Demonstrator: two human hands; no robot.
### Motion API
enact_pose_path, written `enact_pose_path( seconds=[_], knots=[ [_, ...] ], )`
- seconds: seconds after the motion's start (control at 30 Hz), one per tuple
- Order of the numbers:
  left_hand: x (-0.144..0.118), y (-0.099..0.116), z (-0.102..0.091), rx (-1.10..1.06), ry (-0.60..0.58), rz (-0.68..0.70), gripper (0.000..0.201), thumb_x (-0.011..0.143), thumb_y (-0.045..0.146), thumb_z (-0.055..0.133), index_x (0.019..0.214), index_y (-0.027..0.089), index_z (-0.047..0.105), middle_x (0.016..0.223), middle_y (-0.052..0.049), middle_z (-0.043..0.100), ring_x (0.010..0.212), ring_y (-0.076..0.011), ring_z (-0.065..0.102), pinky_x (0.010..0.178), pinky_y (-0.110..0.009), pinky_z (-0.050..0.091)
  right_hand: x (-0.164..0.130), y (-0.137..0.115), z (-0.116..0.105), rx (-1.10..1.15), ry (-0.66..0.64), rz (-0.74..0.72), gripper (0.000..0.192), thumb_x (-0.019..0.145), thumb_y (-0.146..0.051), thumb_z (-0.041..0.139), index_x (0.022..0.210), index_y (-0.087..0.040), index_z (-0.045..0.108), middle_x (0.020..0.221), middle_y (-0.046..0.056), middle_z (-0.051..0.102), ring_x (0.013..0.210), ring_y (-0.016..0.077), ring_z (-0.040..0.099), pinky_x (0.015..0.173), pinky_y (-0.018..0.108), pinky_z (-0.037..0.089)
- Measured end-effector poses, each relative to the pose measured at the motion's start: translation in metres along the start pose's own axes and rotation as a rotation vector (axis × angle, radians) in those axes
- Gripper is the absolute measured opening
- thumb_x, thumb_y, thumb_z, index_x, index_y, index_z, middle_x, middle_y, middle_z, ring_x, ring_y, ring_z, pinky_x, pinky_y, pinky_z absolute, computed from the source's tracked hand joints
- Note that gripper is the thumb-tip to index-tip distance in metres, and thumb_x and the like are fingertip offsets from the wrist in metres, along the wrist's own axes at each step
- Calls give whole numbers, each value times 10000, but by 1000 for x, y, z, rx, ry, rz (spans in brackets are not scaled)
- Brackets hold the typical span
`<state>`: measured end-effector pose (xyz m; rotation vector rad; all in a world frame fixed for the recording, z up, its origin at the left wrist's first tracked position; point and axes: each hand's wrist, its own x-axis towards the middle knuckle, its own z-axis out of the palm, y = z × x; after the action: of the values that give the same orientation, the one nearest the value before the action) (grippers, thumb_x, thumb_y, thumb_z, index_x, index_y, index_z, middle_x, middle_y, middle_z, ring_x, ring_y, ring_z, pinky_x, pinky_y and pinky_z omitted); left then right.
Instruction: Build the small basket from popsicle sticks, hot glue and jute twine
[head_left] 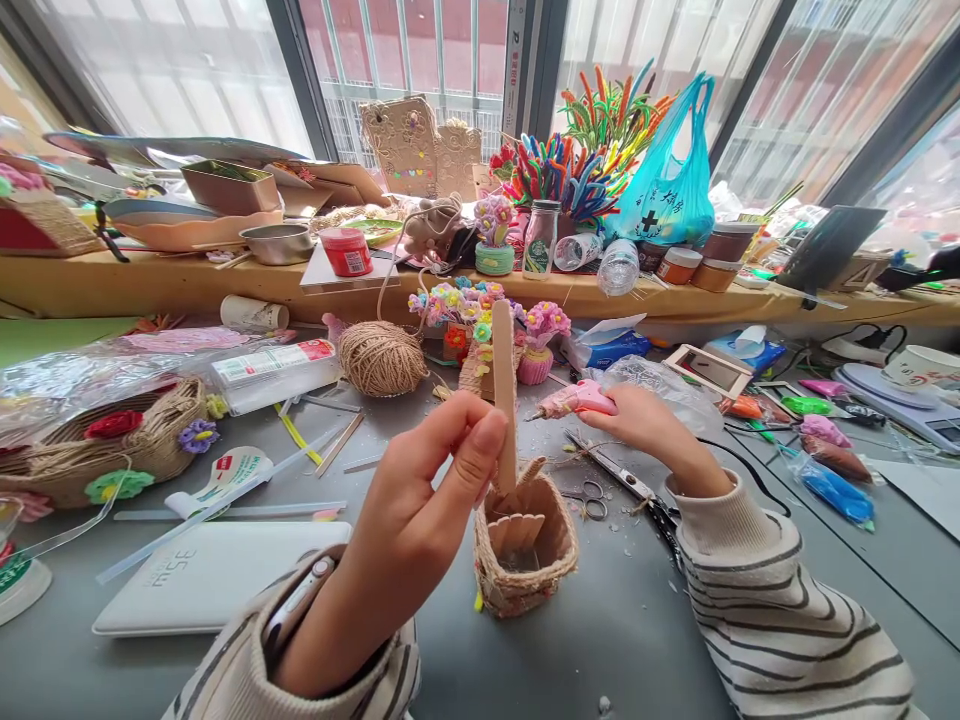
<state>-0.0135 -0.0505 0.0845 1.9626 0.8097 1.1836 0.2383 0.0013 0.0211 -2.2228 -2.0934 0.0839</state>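
Between thumb and forefinger of my left hand [420, 510] is a flat wooden craft stick [505, 350], held upright. Below its lower end stands a small twine-wrapped basket [525, 590], open at the top, with several short wooden sticks [517, 530] inside. My right hand [645, 425] is closed around a pink hot glue gun [577, 399], its nozzle pointing left toward the craft stick but apart from it. Scissors with large blades [615, 465] and a smaller pair of scissors [589, 497] lie on the table under and beside the glue gun.
A ball of twine [382, 358] and colourful pipe-cleaner flowers [480, 300] stand behind my hands. At left are a white power bank [217, 575], clear glue sticks [240, 487] and a larger twine basket [142, 450]. A crowded ledge [420, 297] runs along the window.
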Motion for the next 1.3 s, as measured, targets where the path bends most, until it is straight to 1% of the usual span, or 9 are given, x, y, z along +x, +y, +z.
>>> enact_pose_path(
  seconds=[0.1, 0.3, 0.47, 0.63, 0.77, 0.93, 1.03, 1.17, 1.3],
  knots=[
    [1, 0, 0, 51, 7, 12, 260, 885, 277, 355, 646, 202, 424, 531, 64, 397, 473, -67, 380, 443, -186, 317, 0, 2, 4, -12, -39, -39, 302, 827, -422, 462, 796, -139, 563, 739, -7, 572, 637, 89, 527, 616, 271, 447],
    [2, 2, -2, 91, -1, -11, 262, 882, 280, 357, 640, 205, 423, 540, 53, 409, 483, -76, 392, 456, -203, 318, 3, 6, 11, 3, -55, -101, 320, 804, -447, 474, 691, -166, 576, 672, -1, 592, 609, 95, 526, 592, 259, 433],
    [0, 4, 0, 112, 41, -19, 239, 875, 262, 367, 652, 207, 434, 544, 45, 410, 491, -88, 389, 466, -221, 313, 6, 8, 17, 22, -90, -93, 278, 835, -402, 459, 805, -151, 578, 779, 5, 598, 663, 88, 546, 636, 272, 467],
    [0, 4, 3, 92, 95, -44, 239, 876, 251, 366, 649, 206, 427, 551, 54, 384, 500, -77, 362, 482, -211, 302, 8, 3, 23, 104, -27, -128, 239, 845, -352, 460, 939, -162, 570, 943, 36, 594, 797, 118, 564, 720, 316, 478],
    [1, 0, 1, 122, 12, -21, 254, 888, 275, 342, 652, 206, 408, 555, 55, 380, 505, -77, 371, 484, -202, 313, 8, -1, 23, 177, 50, -107, 250, 849, -345, 455, 994, -168, 555, 1003, 45, 579, 835, 127, 561, 735, 324, 479],
    [0, -2, 3, 218, -82, 17, 273, 886, 268, 334, 629, 198, 392, 537, 55, 402, 482, -76, 387, 471, -201, 318, -4, -8, -13, 277, 192, -53, 227, 832, -318, 477, 762, -146, 608, 734, 25, 600, 680, 125, 560, 665, 316, 472],
    [-1, -3, 6, 355, -150, 66, 253, 878, 251, 347, 642, 194, 414, 553, 50, 435, 500, -81, 409, 488, -207, 314, -27, -18, -45, 378, 351, -101, 213, 827, -344, 478, 834, -192, 627, 846, 31, 603, 801, 132, 556, 717, 282, 461],
    [-1, -4, 12, 518, -232, 192, 197, 863, 213, 370, 675, 195, 428, 563, 50, 449, 511, -91, 403, 503, -217, 295, -61, -33, -72, 719, 707, -274, 140, 792, -323, 543, 795, -225, 644, 815, 3, 567, 772, 117, 543, 697, 268, 453],
    [-2, -7, 16, 608, -278, 291, 171, 861, 182, 359, 706, 197, 429, 597, 41, 473, 531, -99, 412, 512, -221, 288, -77, -40, -79, 802, 732, -318, 68, 752, -297, 599, 775, -260, 651, 796, -11, 564, 767, 119, 535, 706, 277, 451]
  ],
)
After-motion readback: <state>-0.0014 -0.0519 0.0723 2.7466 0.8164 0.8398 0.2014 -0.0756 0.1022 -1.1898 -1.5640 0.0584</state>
